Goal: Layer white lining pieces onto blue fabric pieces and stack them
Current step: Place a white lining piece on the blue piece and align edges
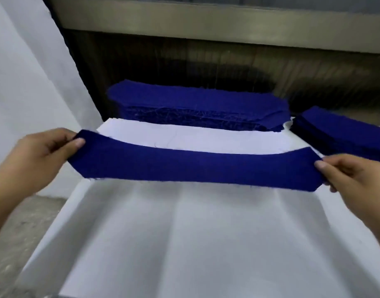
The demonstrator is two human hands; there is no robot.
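Note:
A long curved blue fabric piece (195, 164) is stretched flat between my two hands just above the white-covered table. My left hand (38, 160) pinches its left end with the thumb on top. My right hand (354, 179) pinches its right end the same way. Right behind it lies a stack of white lining pieces (206, 136). A thick stack of blue pieces (197, 104) sits farther back, and a second blue stack (344, 130) lies at the right edge.
A white cloth (195, 244) covers the table and drapes toward me. A dark wooden panel and a metal ledge (227, 24) rise behind the stacks. A white wall and the grey concrete floor (19, 229) are on the left.

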